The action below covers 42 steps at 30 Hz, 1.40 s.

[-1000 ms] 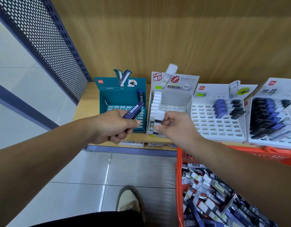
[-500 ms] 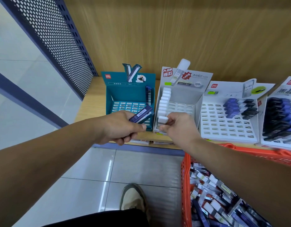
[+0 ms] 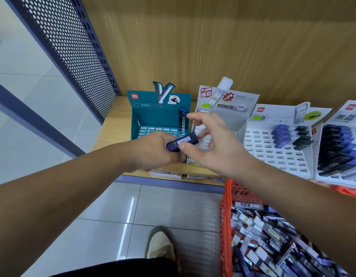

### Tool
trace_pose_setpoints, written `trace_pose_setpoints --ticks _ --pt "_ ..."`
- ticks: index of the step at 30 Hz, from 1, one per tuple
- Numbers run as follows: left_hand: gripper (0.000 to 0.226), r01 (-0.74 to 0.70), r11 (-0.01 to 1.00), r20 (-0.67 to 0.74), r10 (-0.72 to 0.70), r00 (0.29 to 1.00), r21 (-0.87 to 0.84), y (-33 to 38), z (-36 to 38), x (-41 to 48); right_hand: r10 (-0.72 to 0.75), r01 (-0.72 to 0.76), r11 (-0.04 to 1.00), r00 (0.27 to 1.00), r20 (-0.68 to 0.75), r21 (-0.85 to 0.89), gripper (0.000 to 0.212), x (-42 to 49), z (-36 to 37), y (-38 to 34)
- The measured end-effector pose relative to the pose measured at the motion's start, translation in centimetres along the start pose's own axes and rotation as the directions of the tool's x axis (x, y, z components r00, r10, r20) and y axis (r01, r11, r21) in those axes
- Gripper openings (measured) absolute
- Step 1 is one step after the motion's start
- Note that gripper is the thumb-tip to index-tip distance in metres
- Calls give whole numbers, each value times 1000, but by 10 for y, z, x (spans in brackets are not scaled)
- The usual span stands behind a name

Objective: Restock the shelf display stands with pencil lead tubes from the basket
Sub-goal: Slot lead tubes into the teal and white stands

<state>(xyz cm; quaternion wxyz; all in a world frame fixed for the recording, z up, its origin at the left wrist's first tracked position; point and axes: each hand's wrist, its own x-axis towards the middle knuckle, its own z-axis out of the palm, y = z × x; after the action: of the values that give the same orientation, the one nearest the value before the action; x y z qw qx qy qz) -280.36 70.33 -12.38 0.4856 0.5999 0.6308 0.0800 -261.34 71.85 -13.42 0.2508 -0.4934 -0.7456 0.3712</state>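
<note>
1. A second ago our right hand [image 3: 211,144] was pinched on a white tube at the front of the white display stand [image 3: 241,124]. Now that tube is out of our fingers; we judge it seated in the stand, though our hand hides the slot.

2. The right hand has since swung left, and its grip is apart: fingers spread, thumb tip touching the dark blue lead tube [image 3: 182,143] that the left hand carries.

3. Our left hand [image 3: 155,150] stays clamped on that blue tube, which lies tilted with its far end pointing right and up, just in front of the teal display stand [image 3: 145,118].

4. We read this as a handover or a re-grip: the right hand is about to take or turn the blue tube so it can go into a slot.

5. The teal stand holds one blue tube [image 3: 182,119] upright at its right edge; the rest of its slots look bare, so most of the restocking there is still to do.

6. The orange basket [image 3: 226,216] sits low at our right, still heaped with tubes, well apart from both hands.

7. The next move calls for lining the tube upright over a free slot; a slip during the handover could drop it to the floor.
</note>
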Motion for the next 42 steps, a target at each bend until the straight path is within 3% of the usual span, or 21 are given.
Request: trace_pose_setpoints --ticks 4,8,10,12,16,21,25,28,31,42 --pt "14 -164 986 -39 163 986 -28 13 0 -3 109 -121 978 991 77 171 26 5 -1 -7" --pt "29 -77 990 -17 76 997 -119 17 -2 -5 316 -291 746 946 65 599 31 6 -11 -6" --pt "24 -11 971 48 23 999 -241 19 -5 -7 343 -308 668 935 87 677 30 6 -18 -3" --pt "16 -23 952 75 48 996 -304 19 -8 -8 339 -312 668 936 97 676 30 6 -26 -1" --pt "6 -183 956 102 210 972 -230 7 -10 -4 208 -218 829 975 77 515 40 8 -40 -4" --pt "15 -269 962 -29 270 962 32 4 -9 -1 76 -99 941 994 83 324 48 10 -42 -14" --pt "22 -232 964 -128 248 960 130 -5 -11 6 120 -111 939 993 -7 326 44 10 -38 -10" --pt "23 -163 987 -314 160 936 16 -15 -16 20 229 -172 891 969 -89 421 31 9 -36 -3" --pt "11 -138 982 -463 65 884 -126 -27 -18 40 313 -243 842 947 -68 481 24 8 -28 2" --pt "13 -236 972 -468 202 861 -15 -44 5 84 343 -268 807 938 -47 526 23 5 -30 20"
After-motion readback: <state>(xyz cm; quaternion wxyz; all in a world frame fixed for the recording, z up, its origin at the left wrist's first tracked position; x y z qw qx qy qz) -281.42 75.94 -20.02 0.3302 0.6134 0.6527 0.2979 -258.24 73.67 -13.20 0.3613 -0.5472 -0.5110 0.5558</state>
